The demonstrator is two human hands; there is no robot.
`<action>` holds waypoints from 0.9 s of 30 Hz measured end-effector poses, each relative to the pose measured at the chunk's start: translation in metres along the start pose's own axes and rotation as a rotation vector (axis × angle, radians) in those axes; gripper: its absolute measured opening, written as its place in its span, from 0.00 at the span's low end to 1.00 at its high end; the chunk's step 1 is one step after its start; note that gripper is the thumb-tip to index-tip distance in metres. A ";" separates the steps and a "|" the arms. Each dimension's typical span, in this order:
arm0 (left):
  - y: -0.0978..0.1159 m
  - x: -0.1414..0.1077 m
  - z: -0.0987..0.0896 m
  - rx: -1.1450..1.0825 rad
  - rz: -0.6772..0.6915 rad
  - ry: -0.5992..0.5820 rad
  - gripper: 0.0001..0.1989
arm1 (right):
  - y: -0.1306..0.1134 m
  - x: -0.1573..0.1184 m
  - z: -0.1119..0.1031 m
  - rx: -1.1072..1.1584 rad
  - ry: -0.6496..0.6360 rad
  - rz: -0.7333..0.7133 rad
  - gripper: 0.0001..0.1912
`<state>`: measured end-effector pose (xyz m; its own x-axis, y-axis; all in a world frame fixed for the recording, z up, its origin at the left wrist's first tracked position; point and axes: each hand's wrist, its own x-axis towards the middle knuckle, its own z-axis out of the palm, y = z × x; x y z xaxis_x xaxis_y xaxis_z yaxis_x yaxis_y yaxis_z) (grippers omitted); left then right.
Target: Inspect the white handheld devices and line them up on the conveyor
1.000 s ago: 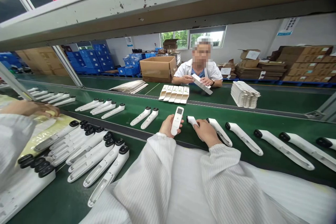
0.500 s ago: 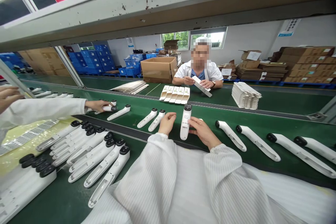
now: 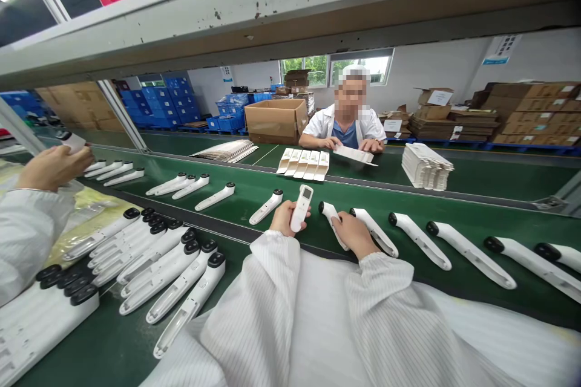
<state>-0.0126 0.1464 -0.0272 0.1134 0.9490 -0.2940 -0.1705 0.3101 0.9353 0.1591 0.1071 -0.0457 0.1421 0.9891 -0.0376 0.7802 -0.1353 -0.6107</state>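
In the head view, my left hand (image 3: 283, 217) grips a white handheld infrared thermometer (image 3: 302, 208), raised above the green belt with its small dark screen facing up. My right hand (image 3: 356, 234) closes on the lower body of a second thermometer (image 3: 330, 219), which lies on the belt with its black sensor head away from me. Another thermometer (image 3: 376, 234) lies just right of it, partly hidden by my right hand. To the left of my left hand, one more thermometer (image 3: 266, 207) rests on the belt.
Several thermometers lie spaced along the green belt (image 3: 242, 192); more sit in rows on the left table (image 3: 122, 351). A co-worker's hand (image 3: 54, 163) holds a thermometer. Across, a person (image 3: 347, 127) handles a flat carton near open boxes (image 3: 304, 163). A shelf beam (image 3: 254, 9) hangs overhead.
My right hand has lowered its thermometer onto the belt, and my left hand has picked up another. The thermometers on the belt have shifted right. The co-worker's arm at left has drawn back with a thermometer.
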 end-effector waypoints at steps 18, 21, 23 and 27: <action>-0.006 0.000 -0.007 0.704 0.378 0.366 0.16 | -0.010 -0.006 -0.005 1.167 -0.277 -0.166 0.20; -0.005 0.004 -0.023 1.144 0.300 0.467 0.20 | -0.009 -0.006 -0.005 1.179 -0.304 -0.158 0.18; -0.006 0.006 -0.025 1.156 0.260 0.399 0.21 | -0.009 -0.006 -0.003 1.181 -0.312 -0.150 0.16; -0.007 0.009 -0.013 0.525 0.198 0.219 0.18 | -0.009 -0.003 0.001 1.050 -0.279 -0.048 0.13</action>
<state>-0.0236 0.1530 -0.0392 -0.0848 0.9927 -0.0859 0.3444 0.1101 0.9323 0.1512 0.1055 -0.0410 -0.1214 0.9883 -0.0928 -0.1473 -0.1104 -0.9829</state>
